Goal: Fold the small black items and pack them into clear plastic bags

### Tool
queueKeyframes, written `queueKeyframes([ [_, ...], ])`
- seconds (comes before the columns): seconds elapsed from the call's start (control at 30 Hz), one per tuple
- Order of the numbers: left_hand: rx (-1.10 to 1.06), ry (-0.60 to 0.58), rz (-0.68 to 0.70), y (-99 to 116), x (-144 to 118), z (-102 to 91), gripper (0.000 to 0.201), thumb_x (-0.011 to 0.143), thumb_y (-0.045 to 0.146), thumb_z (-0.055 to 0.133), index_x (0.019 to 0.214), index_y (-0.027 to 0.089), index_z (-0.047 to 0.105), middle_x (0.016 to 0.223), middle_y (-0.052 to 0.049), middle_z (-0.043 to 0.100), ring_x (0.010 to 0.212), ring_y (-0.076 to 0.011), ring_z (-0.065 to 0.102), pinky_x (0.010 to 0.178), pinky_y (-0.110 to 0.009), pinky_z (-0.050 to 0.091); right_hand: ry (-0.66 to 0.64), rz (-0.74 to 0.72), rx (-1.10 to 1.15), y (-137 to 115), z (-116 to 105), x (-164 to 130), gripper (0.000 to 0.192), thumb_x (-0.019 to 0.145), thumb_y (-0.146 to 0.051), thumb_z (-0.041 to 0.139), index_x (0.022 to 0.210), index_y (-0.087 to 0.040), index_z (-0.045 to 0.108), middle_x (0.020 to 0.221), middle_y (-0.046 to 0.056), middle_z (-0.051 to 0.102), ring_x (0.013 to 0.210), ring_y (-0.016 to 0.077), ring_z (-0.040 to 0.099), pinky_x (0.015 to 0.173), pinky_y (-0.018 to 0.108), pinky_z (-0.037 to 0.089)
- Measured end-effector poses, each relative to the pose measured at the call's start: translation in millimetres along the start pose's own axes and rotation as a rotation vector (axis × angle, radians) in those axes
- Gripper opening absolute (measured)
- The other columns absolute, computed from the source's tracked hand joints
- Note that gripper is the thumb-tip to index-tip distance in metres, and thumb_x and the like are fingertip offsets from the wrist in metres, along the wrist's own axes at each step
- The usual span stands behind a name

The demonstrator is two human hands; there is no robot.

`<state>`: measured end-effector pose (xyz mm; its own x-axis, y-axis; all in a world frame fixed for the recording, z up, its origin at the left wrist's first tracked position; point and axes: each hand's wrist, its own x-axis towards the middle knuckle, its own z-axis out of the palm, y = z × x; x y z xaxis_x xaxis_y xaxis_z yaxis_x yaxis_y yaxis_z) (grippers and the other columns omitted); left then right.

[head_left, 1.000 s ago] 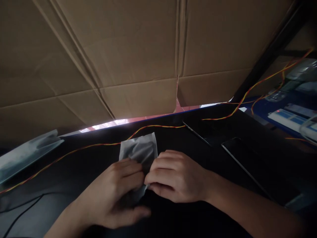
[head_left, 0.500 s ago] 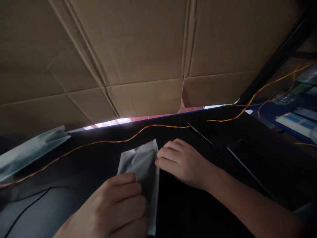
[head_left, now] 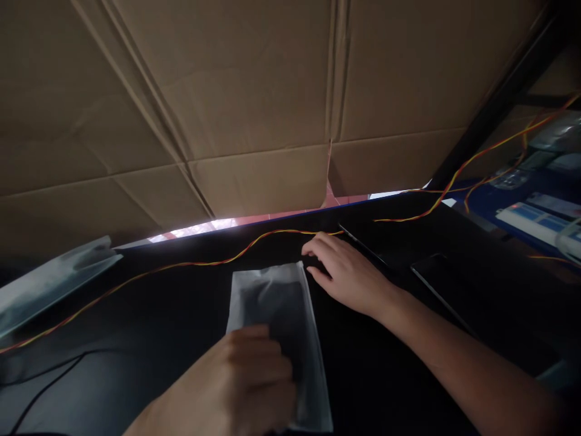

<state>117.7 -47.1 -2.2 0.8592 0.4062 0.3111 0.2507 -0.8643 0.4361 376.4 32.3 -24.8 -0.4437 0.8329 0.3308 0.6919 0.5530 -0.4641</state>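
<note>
A frosted plastic pouch (head_left: 267,293) with a dark flat thing inside lies in front of me. My left hand (head_left: 247,381) is over its lower part, fingers curled and closed on it; the fingertips are hidden beneath the knuckles. Just beyond the pouch's upper right corner is my right hand (head_left: 340,266), thumb and forefinger apart with nothing between them. It sits beside a red-and-yellow twisted wire (head_left: 267,234) on the black tabletop (head_left: 181,315). A thin dark flat device (head_left: 363,242) lies right behind the right hand.
Another frosted pouch (head_left: 59,281) lies at the left. On the right lies a dark flat device, perhaps a phone (head_left: 440,284). A cardboard sheet (head_left: 254,91) stands along the back. A white-and-blue box (head_left: 535,224) rests on a blue surface, far right. A thin black cable (head_left: 49,378) is at lower left.
My right hand has come off the pouch's right edge, moved slightly up and right, and its fingers have parted. My left hand and the pouch have shifted right, with the pouch turned.
</note>
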Motion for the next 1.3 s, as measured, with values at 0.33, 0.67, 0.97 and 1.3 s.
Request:
queueKeyframes([
  [0.33, 0.441, 0.119, -0.509, -49, -7, 8.2, 0.051, 0.113, 0.056, 0.046, 0.153, 0.025, 0.049, 0.153, -0.013, 0.061, 0.135, -0.0369, 0.059, 0.101, -0.054, 0.05, -0.307, 0.216, 0.289, -14, -15, -8, 0.014, 0.1, -0.018, 0.065, 0.101, -0.025, 0.078, 0.09, -0.002, 0.08, 0.081, 0.0145, 0.072, 0.073, 0.028, 0.047],
  [0.67, 0.432, 0.193, -0.619, -40, -2, 23.5, 0.051, 0.117, 0.044, 0.032, 0.165, 0.026, 0.035, 0.165, -0.015, 0.051, 0.149, -0.0373, 0.048, 0.11, -0.059, 0.044, -0.338, 0.363, 0.481, -33, -3, -9, 0.026, 0.092, -0.044, 0.082, 0.108, -0.024, 0.077, 0.098, 0.0, 0.079, 0.069, 0.0131, 0.063, 0.062, 0.028, 0.045],
  [0.97, 0.299, 0.07, -0.595, -39, -7, 23.7, 0.062, 0.119, 0.05, 0.02, 0.176, 0.038, 0.001, 0.184, -0.009, 0.024, 0.168, -0.0396, 0.025, 0.125, -0.067, 0.035, -0.283, 0.325, 0.876, -36, 20, -16, 0.023, 0.087, -0.02, 0.08, 0.108, -0.024, 0.07, 0.108, 0.004, 0.079, 0.095, 0.0208, 0.073, 0.083, 0.033, 0.055],
  [1.3, 0.496, -0.106, -0.647, -88, -58, -3.2, 0.11, 0.088, 0.094, 0.056, 0.176, 0.036, 0.024, 0.181, -0.012, 0.031, 0.165, -0.0513, 0.029, 0.125, -0.075, 0.035, 0.014, 0.569, 1.038, -6, -31, 3, 0.013, 0.085, -0.028, 0.063, 0.097, -0.024, 0.065, 0.094, 0.003, 0.075, 0.09, 0.0232, 0.073, 0.08, 0.035, 0.056],
])
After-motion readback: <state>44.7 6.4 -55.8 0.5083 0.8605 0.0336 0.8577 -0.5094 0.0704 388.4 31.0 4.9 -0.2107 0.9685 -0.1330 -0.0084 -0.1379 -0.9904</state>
